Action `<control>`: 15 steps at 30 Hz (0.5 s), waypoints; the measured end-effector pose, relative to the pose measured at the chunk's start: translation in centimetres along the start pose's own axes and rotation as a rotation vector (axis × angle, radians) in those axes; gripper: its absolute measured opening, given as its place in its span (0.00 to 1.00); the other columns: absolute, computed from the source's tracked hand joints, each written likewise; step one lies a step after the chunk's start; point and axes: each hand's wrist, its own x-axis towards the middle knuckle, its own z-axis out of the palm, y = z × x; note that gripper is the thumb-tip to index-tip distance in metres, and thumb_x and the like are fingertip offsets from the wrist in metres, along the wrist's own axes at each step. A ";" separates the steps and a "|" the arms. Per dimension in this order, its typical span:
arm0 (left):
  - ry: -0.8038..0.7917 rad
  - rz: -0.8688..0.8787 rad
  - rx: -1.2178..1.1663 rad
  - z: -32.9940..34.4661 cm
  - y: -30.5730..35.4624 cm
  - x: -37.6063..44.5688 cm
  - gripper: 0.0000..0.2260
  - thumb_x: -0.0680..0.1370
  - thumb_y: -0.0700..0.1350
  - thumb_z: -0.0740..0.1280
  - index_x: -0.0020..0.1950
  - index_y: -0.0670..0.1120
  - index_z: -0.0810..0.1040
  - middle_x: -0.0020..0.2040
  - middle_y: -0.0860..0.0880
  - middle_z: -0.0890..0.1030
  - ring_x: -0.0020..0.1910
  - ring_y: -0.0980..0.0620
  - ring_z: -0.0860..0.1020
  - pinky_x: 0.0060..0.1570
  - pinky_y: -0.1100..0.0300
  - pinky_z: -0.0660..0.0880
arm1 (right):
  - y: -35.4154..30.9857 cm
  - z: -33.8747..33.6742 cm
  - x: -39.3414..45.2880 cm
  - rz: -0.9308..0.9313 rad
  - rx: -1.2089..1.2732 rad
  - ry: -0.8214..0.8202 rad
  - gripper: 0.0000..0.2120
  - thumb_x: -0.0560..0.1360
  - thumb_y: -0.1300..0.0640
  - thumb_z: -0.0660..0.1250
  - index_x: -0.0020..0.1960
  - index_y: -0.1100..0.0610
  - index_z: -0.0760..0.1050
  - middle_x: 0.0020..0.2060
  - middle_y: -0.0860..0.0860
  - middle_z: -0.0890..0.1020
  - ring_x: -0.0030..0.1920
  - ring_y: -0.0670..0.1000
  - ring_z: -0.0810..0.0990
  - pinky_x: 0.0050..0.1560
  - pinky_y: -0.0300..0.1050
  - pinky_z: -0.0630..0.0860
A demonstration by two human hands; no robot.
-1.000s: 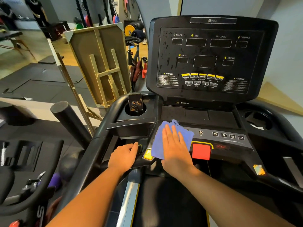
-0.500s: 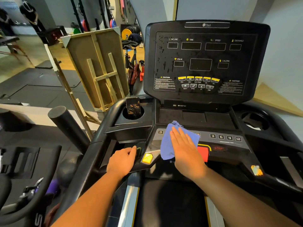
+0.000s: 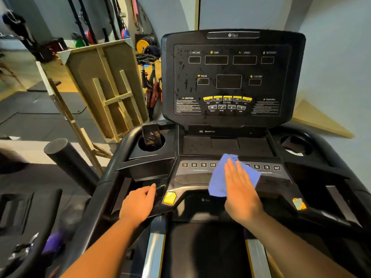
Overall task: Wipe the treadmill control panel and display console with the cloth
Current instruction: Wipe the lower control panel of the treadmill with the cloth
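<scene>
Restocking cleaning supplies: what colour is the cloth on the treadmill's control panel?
Blue, plain; the cloth shows best in the head view.

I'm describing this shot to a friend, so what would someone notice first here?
First, the blue cloth pressed flat under the right hand on the treadmill's button panel. Above it stands the big dark display, speckled with droplets on its left side. The left hand rests on the handlebar beside a yellow button.
</scene>
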 end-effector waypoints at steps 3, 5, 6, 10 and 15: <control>0.004 0.000 -0.006 0.1 0.1 -0.1 0.23 0.85 0.61 0.51 0.45 0.54 0.82 0.41 0.53 0.84 0.42 0.54 0.81 0.48 0.53 0.78 | 2.2 1.3 -3.0 0.150 -0.044 0.131 0.51 0.60 0.70 0.70 0.78 0.69 0.52 0.78 0.65 0.56 0.78 0.66 0.55 0.77 0.52 0.43; 0.013 0.009 0.007 0.0 0.3 -0.1 0.22 0.85 0.60 0.52 0.46 0.54 0.82 0.41 0.53 0.84 0.41 0.55 0.80 0.45 0.55 0.75 | 0.3 0.6 -2.4 0.140 -0.004 0.063 0.49 0.71 0.63 0.66 0.75 0.68 0.31 0.75 0.64 0.36 0.79 0.66 0.42 0.76 0.55 0.33; 0.012 0.013 0.016 0.0 0.4 -0.1 0.22 0.85 0.60 0.52 0.47 0.54 0.82 0.41 0.53 0.84 0.41 0.55 0.80 0.45 0.55 0.74 | -1.0 0.1 -2.3 0.123 0.022 -0.020 0.48 0.74 0.60 0.62 0.71 0.67 0.25 0.72 0.64 0.29 0.78 0.66 0.36 0.74 0.57 0.30; -0.002 -0.003 0.019 0.0 0.3 -0.2 0.22 0.85 0.60 0.52 0.48 0.55 0.83 0.42 0.53 0.84 0.42 0.55 0.80 0.46 0.55 0.75 | 0.3 1.9 -0.8 -0.083 0.000 0.028 0.54 0.58 0.65 0.71 0.79 0.66 0.49 0.78 0.64 0.55 0.78 0.65 0.55 0.76 0.51 0.39; 0.000 0.007 0.000 0.1 0.2 -0.1 0.21 0.86 0.59 0.52 0.47 0.55 0.83 0.40 0.54 0.84 0.42 0.55 0.81 0.46 0.55 0.76 | 7.1 0.4 -2.6 0.248 -0.064 -0.108 0.26 0.76 0.65 0.61 0.73 0.70 0.64 0.72 0.65 0.70 0.72 0.62 0.70 0.73 0.48 0.57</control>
